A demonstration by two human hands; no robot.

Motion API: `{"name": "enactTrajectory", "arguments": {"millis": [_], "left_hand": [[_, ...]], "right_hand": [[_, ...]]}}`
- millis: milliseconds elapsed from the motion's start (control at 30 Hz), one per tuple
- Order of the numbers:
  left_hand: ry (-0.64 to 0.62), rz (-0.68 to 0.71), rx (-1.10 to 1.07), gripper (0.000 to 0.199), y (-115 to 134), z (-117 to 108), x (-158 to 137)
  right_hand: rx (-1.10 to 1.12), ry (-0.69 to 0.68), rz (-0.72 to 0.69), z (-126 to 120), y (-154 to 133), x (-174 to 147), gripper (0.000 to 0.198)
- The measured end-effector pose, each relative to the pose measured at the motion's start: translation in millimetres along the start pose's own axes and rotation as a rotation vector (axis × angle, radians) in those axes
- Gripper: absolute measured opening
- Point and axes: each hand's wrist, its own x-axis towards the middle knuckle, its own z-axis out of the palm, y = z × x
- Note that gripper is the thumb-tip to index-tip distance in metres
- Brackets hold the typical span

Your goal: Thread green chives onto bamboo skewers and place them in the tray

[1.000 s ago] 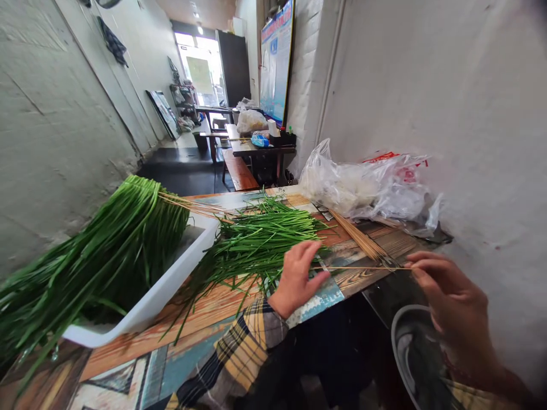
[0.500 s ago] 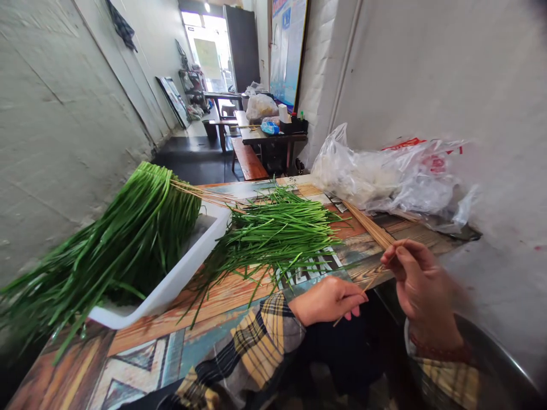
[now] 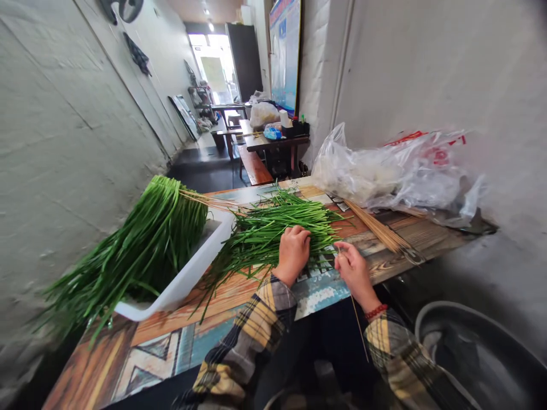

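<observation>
Skewer: a thin bamboo skewer (image 3: 358, 326) is pinched in the right hand (image 3: 354, 270), its visible length running down from the hand past the table edge toward the person's lap.
Right hand: fingers curled together around the skewer, knuckles up, resting at the near edge of the table just beside the loose chives; a red bead bracelet (image 3: 376, 311) sits at the wrist.
Left hand: the left hand (image 3: 293, 251) lies palm down on the loose chives, fingers bent and pressed into the stalks, just beside the right hand but not touching it.
Loose chives: a fan of green chives (image 3: 273, 228) lies flat on the table in front of both hands, stalks running left to right.
Spare skewers: a bundle of skewers (image 3: 378, 230) lies on the table to the right of the chives, slanting toward the plastic bag.
Tray: a white tray (image 3: 188, 273) at the left holds a thick heap of chives (image 3: 141, 245), their tips hanging over its near end.
Bag: a crumpled clear plastic bag (image 3: 384, 171) rests against the wall at the table's far right.
Table: painted wooden table (image 3: 171, 341), patterned in orange, blue and white.
Basin: a grey metal basin (image 3: 478, 353) stands low at the right, beside the person's knee.
Sleeves: plaid, yellow and dark, on both arms.
</observation>
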Motion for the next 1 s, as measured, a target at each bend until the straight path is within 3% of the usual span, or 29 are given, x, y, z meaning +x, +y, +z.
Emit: {"name": "enactTrajectory", "arguments": {"millis": [167,300,433,533,633,800,900,1000], "left_hand": [[-0.049,0.102,0.203,0.021,1.7,7.8,18.5],[-0.069,0.107,0.246,0.018,0.0,10.5,24.3],[-0.012,0.154,0.234,0.021,2.9,5.9,23.5],[0.024,0.176,0.147,0.017,10.6,-2.4,20.8],[-0.046,0.147,0.002,0.014,17.1,-10.0,14.8],[-0.194,-0.059,-0.326,0.011,13.3,-4.8,0.2],[-0.228,-0.191,-0.532,0.012,8.5,3.8,-4.1],[-0.227,-0.228,-0.631,0.015,8.1,7.5,-4.0]], "right_hand": [[-0.076,0.003,-0.073,-2.3,2.3,0.8,0.027],[-0.137,0.008,-0.107,-0.4,-0.3,1.5,0.028],[-0.154,0.021,-0.103,1.1,-6.6,1.5,0.029],[-0.153,0.0,-0.1,1.5,-8.2,1.2,0.031],[-0.114,-0.019,-0.098,1.2,-5.8,0.1,0.032],[-0.107,0.0,-0.114,-0.6,-5.1,-2.9,0.029],[-0.152,-0.002,-0.207,-1.4,-8.9,-3.0,0.026],[-0.17,-0.02,-0.243,-0.1,-11.8,-3.3,0.024]]}}
